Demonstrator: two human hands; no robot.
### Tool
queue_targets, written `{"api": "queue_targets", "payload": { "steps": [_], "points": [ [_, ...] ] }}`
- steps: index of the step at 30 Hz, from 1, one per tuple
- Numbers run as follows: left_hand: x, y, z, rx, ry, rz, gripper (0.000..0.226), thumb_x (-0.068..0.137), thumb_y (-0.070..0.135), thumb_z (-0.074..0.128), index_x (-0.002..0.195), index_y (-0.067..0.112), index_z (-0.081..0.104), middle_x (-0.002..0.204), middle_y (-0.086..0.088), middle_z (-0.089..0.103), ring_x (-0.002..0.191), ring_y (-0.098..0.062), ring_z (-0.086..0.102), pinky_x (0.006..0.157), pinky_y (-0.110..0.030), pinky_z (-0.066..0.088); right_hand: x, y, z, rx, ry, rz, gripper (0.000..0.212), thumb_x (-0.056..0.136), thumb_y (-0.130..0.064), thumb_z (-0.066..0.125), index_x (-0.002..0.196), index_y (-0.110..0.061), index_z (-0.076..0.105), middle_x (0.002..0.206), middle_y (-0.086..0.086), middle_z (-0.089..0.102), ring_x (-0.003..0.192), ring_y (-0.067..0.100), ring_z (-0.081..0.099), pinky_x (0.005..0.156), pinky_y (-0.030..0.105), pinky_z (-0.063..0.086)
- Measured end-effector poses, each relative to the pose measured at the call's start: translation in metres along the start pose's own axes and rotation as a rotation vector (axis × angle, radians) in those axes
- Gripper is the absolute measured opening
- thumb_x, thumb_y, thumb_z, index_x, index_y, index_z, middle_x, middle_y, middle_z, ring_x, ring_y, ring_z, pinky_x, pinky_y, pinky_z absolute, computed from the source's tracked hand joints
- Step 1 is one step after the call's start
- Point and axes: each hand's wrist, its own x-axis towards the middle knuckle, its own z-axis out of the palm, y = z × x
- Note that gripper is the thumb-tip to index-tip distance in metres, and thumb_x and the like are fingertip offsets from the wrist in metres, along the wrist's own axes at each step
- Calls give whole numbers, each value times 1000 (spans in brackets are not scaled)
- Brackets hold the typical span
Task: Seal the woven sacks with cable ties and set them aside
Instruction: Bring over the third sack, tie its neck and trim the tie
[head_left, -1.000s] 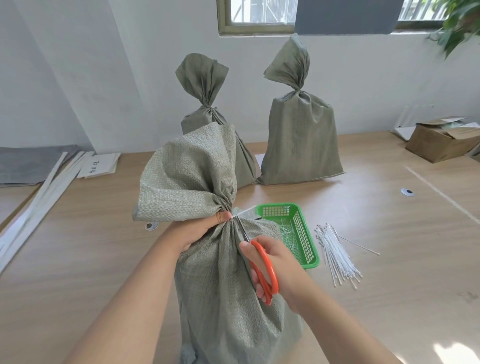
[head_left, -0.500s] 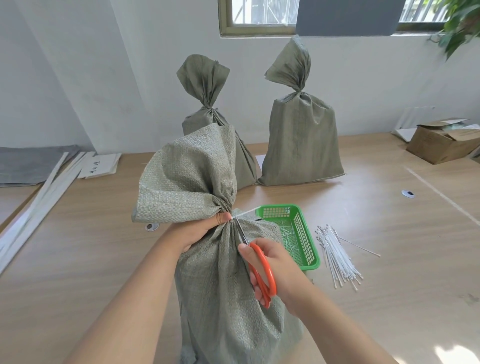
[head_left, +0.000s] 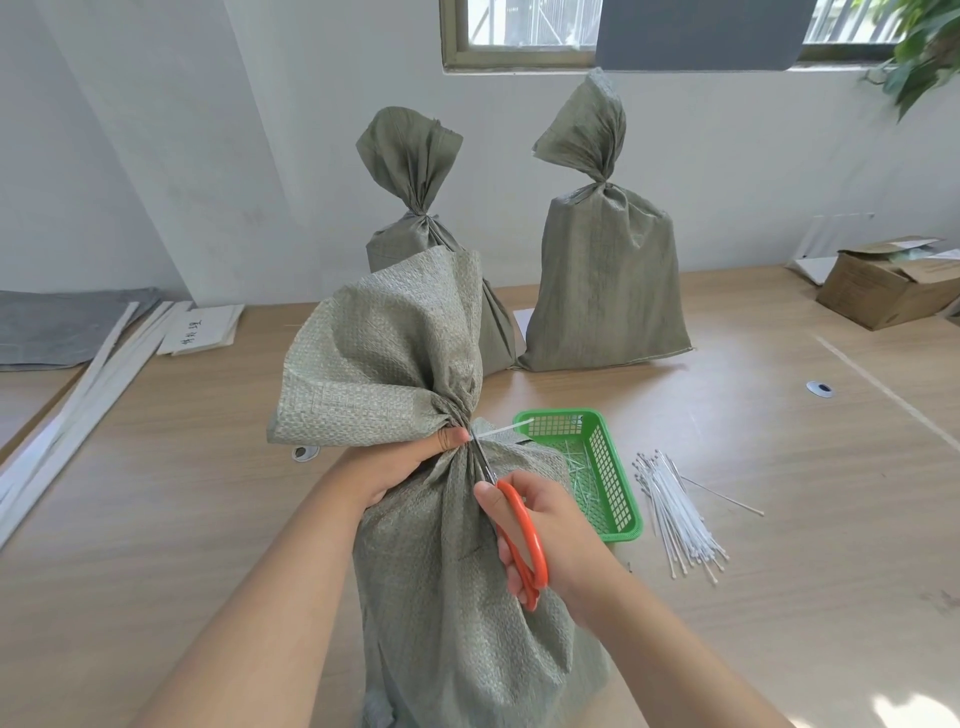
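Left hand (head_left: 402, 465) grips the gathered neck of the near woven sack (head_left: 452, 545), upright on the table (head_left: 156, 509); right hand (head_left: 550, 530), fingers curled through the handles, holds orange scissors (head_left: 522, 540), blades at the white cable tie (head_left: 501, 429).

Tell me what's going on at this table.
A person is finishing off a woven sack. The left hand grips the gathered neck of the front sack, while the right hand holds orange scissors with the blades at the white cable tie. Two tied sacks stand behind; spare ties lie beside the green basket.
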Motion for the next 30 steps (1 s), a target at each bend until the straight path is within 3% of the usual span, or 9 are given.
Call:
{"api": "queue_targets", "payload": {
  "steps": [5, 12, 17, 22, 27, 30],
  "points": [
    [-3, 5, 1, -10, -9, -12, 57, 80, 42, 79, 131, 19, 65, 124, 5, 67, 116, -15, 60, 100, -28, 41, 1, 1, 2, 3, 13, -19, 30, 96, -41, 61, 91, -13, 53, 60, 15, 52, 34, 21, 50, 33, 23, 38],
    [-2, 5, 1, -26, -16, -11, 67, 69, 51, 78, 128, 23, 65, 124, 8, 66, 117, -14, 60, 99, -27, 41, 2, 1, -3, 5, 28, -13, 33, 95, -43, 62, 93, -12, 55, 58, 12, 53, 35, 22, 50, 34, 23, 37],
    [-1, 4, 0, -25, -29, -17, 92, 58, 69, 85, 134, 22, 64, 132, 7, 66, 123, -17, 60, 112, -37, 42, 1, 1, -3, -11, 22, -16, 30, 95, -42, 62, 91, -13, 54, 59, 13, 53, 35, 22, 50, 34, 22, 37],
    [-4, 8, 1, -21, -18, -29, 84, 62, 58, 80, 136, 21, 63, 134, 4, 65, 126, -19, 58, 114, -39, 40, 2, -1, -3, -58, 44, -8, 34, 95, -45, 62, 97, -12, 56, 56, 10, 54, 35, 22, 50, 34, 21, 37],
    [-5, 6, 0, -32, -23, -4, 113, 34, 83, 83, 131, 26, 66, 130, 9, 68, 123, -16, 61, 114, -43, 43, 1, 3, 0, -89, 81, -15, 31, 96, -42, 61, 100, -12, 57, 51, 7, 52, 33, 21, 47, 31, 22, 35],
    [-5, 7, 0, -39, -36, -6, 109, 36, 81, 84, 128, 26, 68, 128, 9, 70, 121, -16, 63, 114, -44, 44, 0, 3, 1, -99, 87, -25, 31, 98, -38, 60, 102, -8, 56, 58, 14, 50, 33, 19, 45, 29, 20, 34]
  ]
}}
